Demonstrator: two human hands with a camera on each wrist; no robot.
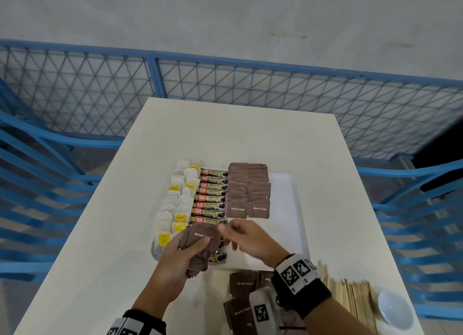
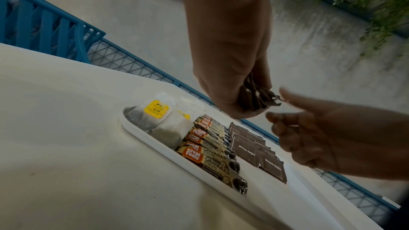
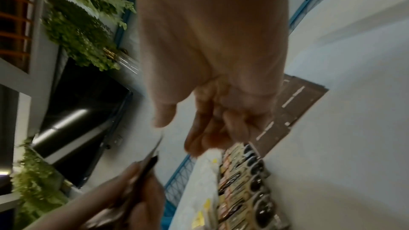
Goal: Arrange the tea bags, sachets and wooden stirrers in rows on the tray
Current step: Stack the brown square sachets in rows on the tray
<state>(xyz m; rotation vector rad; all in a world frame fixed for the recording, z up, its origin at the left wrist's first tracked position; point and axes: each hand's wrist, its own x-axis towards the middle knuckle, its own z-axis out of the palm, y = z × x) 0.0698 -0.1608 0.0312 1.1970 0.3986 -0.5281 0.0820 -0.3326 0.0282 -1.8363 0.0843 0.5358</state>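
Observation:
My left hand (image 1: 185, 249) grips a stack of brown sugar sachets (image 1: 199, 233) above the near end of the white tray (image 1: 288, 209). My right hand (image 1: 230, 230) hovers just right of the stack's top edge, thumb and forefinger apart, holding nothing. On the tray lie tea bags (image 1: 175, 204) at the left, coffee sachets (image 1: 213, 199) in a middle column and brown sugar sachets (image 1: 248, 192) in two columns beside them. The left wrist view shows the stack (image 2: 258, 97) fanned out of my left hand (image 2: 250, 104), with the right hand's (image 2: 281, 109) forefinger almost touching it.
More loose brown sugar sachets (image 1: 243, 284) lie on the table in front of the tray. Wooden stirrers (image 1: 350, 297) are piled at the near right beside a small white bowl (image 1: 395, 307). Blue chairs and a blue mesh fence (image 1: 225, 84) surround the table.

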